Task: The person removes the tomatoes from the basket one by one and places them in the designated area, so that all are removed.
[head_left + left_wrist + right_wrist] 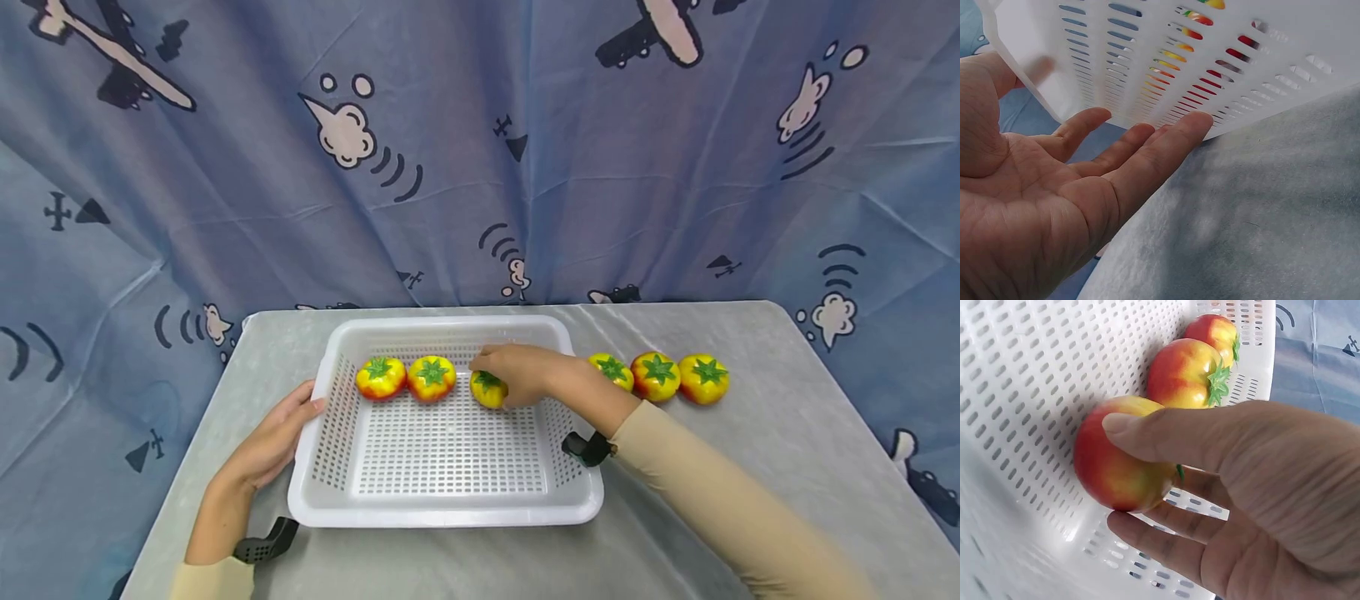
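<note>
My right hand [521, 372] reaches into a white perforated plastic basket [442, 518] and grips a red-and-yellow tomato [487, 393] with a green star-shaped leaf top. In the right wrist view the thumb lies over this tomato's side, with fingers beneath, close over the basket's holed floor. Two similar tomatoes, one at the left [381, 379] and one beside it [431, 379], sit side by side in the basket's far left part. At the basket's left side, my left hand [273, 437] holds the rim, its thumb over the edge and its fingers against the outer wall [1116, 62].
Three more tomatoes stand in a row right of the basket: one partly behind the right forearm [611, 369], a middle one [656, 377] and an outer one [703, 379]. A grey cloth covers the table [750, 467]. Behind it hangs a blue patterned curtain [450, 192].
</note>
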`<state>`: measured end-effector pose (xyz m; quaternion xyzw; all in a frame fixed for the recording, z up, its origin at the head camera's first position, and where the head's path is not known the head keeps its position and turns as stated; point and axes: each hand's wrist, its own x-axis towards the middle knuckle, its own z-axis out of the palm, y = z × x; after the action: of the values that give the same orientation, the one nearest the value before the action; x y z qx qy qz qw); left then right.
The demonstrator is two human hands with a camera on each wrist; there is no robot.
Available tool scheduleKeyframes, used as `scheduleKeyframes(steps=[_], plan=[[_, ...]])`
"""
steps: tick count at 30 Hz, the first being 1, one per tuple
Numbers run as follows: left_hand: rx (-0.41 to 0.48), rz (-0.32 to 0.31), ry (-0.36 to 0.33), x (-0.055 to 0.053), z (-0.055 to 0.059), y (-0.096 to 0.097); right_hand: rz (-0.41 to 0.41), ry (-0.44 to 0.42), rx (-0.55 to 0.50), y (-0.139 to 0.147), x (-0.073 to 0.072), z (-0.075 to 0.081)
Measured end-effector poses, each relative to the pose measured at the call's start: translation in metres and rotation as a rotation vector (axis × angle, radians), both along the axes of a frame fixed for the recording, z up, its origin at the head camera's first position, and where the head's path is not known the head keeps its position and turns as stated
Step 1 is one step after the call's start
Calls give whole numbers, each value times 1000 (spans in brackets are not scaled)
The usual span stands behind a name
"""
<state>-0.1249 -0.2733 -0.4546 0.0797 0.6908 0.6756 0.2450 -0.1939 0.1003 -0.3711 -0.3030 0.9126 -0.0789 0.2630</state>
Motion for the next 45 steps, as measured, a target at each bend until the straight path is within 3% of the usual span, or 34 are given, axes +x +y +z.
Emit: scheduleKeyframes(steps=[19, 30, 37, 45], plan=[[3, 2, -15, 5, 2, 0, -15, -2, -27, -1, 5, 3], [-3, 18, -6, 7, 4, 2, 42, 103, -135, 5, 20, 20], [-10, 19, 1, 7, 5, 2, 7, 179, -205, 17, 31, 33], [-13, 0, 0, 0, 7, 2, -59, 219, -337, 42, 42, 37]])
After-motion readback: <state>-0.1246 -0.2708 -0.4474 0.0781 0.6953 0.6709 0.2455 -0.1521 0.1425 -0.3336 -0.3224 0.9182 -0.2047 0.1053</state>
